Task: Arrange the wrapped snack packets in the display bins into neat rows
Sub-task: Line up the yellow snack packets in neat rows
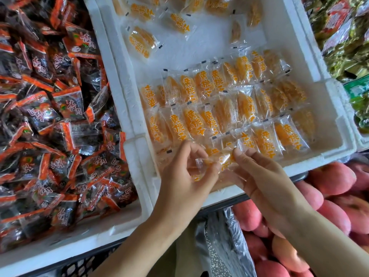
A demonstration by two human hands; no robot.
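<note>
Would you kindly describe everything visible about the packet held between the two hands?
The packet is clear crinkled plastic with orange printed characters and an orange dried-fruit slice inside. The left hand pinches its left end, the right hand its right end, over the near edge of the white foam bin.

A shop's loose snack and fruit display.
White foam bins (127,108) stand edge to edge, one holding rows of clear-wrapped orange snack packets (209,116), one heaped with dark red-and-black packets (50,116). Pink-red fruit (331,177) is piled just beside them, with green-wrapped goods (347,56) at the right.
</note>
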